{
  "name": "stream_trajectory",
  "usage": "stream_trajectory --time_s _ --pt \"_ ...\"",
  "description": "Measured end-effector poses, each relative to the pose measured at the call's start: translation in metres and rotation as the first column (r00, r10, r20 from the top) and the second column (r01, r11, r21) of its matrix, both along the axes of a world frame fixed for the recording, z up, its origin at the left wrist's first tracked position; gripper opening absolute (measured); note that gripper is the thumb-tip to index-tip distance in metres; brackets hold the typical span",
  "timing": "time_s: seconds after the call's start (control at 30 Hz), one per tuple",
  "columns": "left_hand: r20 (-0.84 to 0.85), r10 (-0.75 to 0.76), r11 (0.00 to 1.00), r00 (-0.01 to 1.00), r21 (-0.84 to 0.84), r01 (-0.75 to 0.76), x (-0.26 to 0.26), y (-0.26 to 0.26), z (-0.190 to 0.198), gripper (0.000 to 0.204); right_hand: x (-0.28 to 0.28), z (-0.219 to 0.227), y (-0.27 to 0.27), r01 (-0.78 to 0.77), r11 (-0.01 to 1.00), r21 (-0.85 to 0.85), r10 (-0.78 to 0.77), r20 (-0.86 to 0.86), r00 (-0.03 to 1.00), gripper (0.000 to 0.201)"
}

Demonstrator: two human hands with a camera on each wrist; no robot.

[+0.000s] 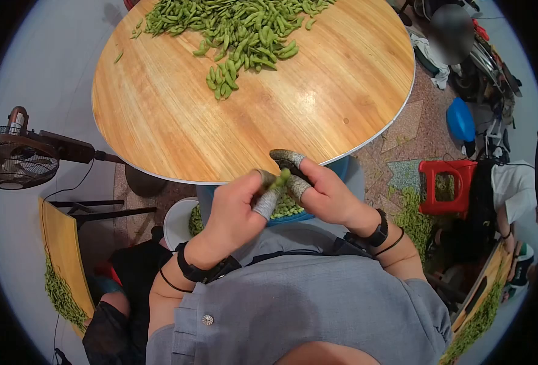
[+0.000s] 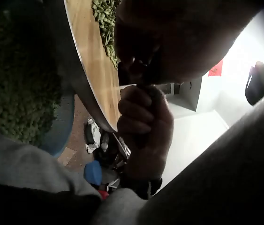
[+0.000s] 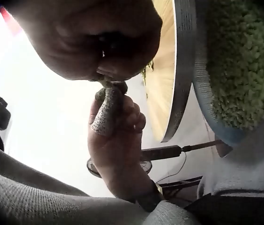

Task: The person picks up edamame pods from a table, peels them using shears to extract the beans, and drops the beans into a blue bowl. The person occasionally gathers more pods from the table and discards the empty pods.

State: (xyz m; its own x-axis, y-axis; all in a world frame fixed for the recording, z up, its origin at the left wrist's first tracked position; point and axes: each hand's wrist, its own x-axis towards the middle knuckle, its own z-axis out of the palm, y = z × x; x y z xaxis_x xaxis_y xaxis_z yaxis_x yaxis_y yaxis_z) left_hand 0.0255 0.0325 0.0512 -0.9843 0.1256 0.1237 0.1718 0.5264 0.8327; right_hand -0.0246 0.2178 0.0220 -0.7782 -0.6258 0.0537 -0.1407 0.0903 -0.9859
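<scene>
Head view shows one green pod (image 1: 283, 176) pinched between both hands just off the table's (image 1: 159, 121) near edge: left hand (image 1: 235, 213) and right hand (image 1: 324, 191), thumbs sheathed, above a blue basin (image 1: 342, 167) of shelled beans (image 1: 287, 208).

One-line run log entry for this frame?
left hand: pinches pod | right hand: pinches same edamame pod | below: blue basin of shelled beans | pod pile on table
</scene>
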Motion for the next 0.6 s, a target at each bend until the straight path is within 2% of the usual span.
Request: stream_trajectory --time_s 0.03,0.1,0.13,0.17,0.23,0.37,0.43,0.47,0.53,0.57,0.6 --pt "0.001 0.000 1.000 1.000 0.000 0.000 0.000 -0.001 -0.002 0.012 0.001 0.003 0.000 -0.037 0.999 -0.033 0.040 0.093 0.995 0.046" --pt "0.242 0.035 0.942 0.970 0.317 -0.114 -0.002 -0.006 -0.009 0.010 0.003 0.007 0.003 -0.039 0.998 -0.053 0.046 0.126 0.991 0.046" --pt "0.231 0.027 0.966 0.973 0.245 -0.085 -0.002 -0.011 -0.014 0.010 0.003 0.009 0.004 -0.044 0.996 -0.072 0.055 0.160 0.986 0.046" --pt "0.235 0.026 0.966 0.972 0.246 -0.086 -0.003 -0.010 -0.016 0.010 0.003 0.012 0.005 -0.043 0.997 -0.071 0.054 0.164 0.985 0.046" --pt "0.285 -0.004 0.925 0.959 0.365 -0.104 -0.006 -0.008 -0.018 0.009 0.003 0.017 0.007 -0.072 0.997 -0.021 0.075 0.265 0.961 0.045" --pt "0.419 -0.021 0.877 0.908 0.445 -0.184 -0.011 -0.004 -0.009 0.008 0.002 0.013 0.007 -0.110 0.992 -0.057 0.121 0.272 0.955 0.043" --pt "0.341 -0.028 0.912 0.940 0.394 -0.116 -0.010 -0.008 -0.015 0.008 0.001 0.020 0.006 -0.085 0.996 0.000 0.079 0.381 0.921 0.042" --pt "0.345 -0.024 0.909 0.938 0.398 -0.123 -0.011 -0.008 -0.017 0.008 -0.001 0.017 0.009 -0.111 0.994 -0.021 0.109 0.423 0.899 0.043" --pt "0.160 -0.011 0.976 0.987 0.216 -0.024 -0.012 -0.007 -0.017 0.008 -0.002 0.024 0.008 -0.098 0.995 -0.033 0.103 0.434 0.895 0.044" --pt "0.161 -0.006 0.975 0.987 0.218 -0.029 -0.012 -0.006 -0.013 0.008 -0.002 0.027 0.008 -0.079 0.996 -0.049 0.092 0.440 0.893 0.045" --pt "0.000 -0.013 0.999 1.000 0.030 0.013 -0.013 -0.003 -0.007 0.009 -0.003 0.022 0.007 -0.059 0.997 -0.049 0.073 0.366 0.928 0.046"
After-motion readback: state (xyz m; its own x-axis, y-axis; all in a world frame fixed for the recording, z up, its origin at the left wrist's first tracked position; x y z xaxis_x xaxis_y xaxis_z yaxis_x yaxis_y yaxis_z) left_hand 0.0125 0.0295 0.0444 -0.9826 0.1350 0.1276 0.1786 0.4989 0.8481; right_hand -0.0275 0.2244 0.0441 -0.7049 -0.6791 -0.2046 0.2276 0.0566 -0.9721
